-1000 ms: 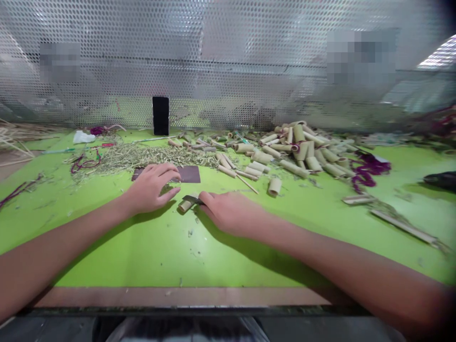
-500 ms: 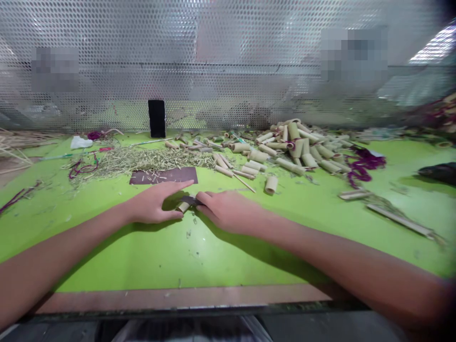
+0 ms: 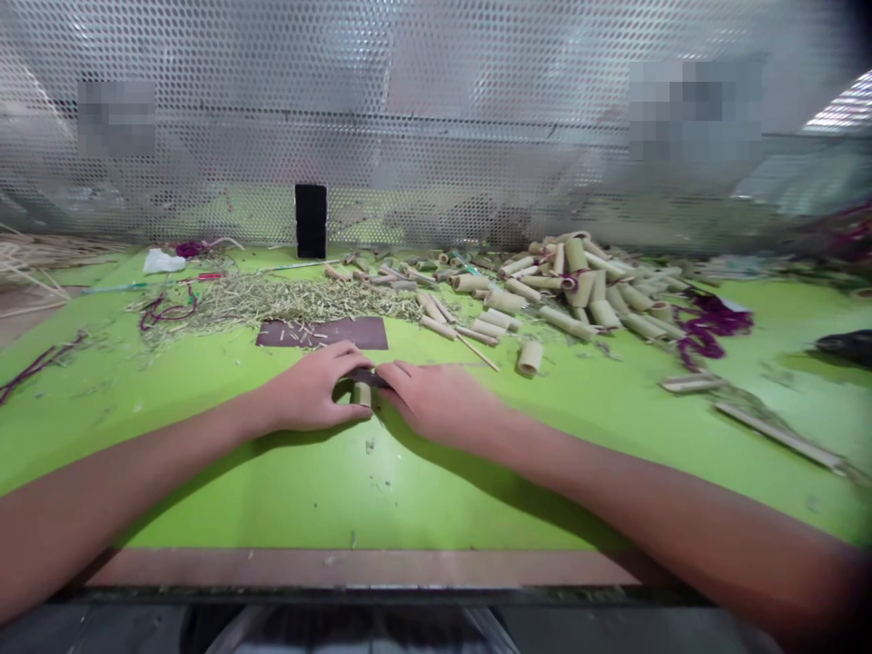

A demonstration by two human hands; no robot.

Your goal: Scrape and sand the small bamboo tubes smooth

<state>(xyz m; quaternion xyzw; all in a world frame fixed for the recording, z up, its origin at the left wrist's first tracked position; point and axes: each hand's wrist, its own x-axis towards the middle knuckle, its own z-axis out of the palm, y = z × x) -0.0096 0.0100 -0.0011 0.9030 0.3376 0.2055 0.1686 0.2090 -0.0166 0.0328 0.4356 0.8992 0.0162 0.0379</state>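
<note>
Ahead of me a perforated metal screen (image 3: 409, 109) fills the wall behind the bench, with blurred pixelated patches (image 3: 115, 118) on it, a bright light (image 3: 841, 113) showing in the top right corner, a green bench top (image 3: 204, 509) below, and a brown strip (image 3: 354, 568) along its near edge.

There are two hands (image 3: 368, 392), one short bamboo tube (image 3: 361, 394), one dark blade (image 3: 364, 377), one brown mat (image 3: 322, 333), one tall black block (image 3: 311, 221), and one big pile of bamboo tubes (image 3: 579, 291) far right.
</note>
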